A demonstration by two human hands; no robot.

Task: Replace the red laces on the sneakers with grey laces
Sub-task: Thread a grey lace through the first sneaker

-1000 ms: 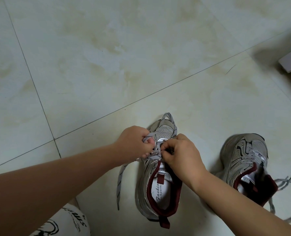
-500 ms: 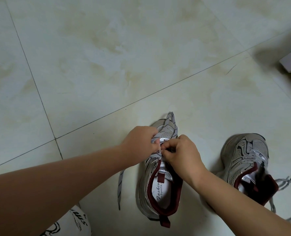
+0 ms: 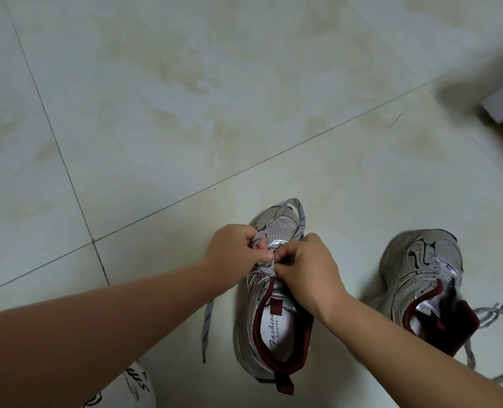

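Head view: near sneaker (image 3: 269,328) standing on the tiled floor (image 3: 162,119), toe pointing away, maroon collar facing the camera. Left hand (image 3: 234,254) curled above the eyelets, grip pinching the grey lace (image 3: 298,219) where a loop arches over the toe; one loose end trailing down the shoe's left side onto the floor. Right hand (image 3: 309,272) curled over the tongue, fingertips pinching lace at the same spot. Second sneaker (image 3: 421,278) just to the right, grey lace (image 3: 491,315) spilling beside it.
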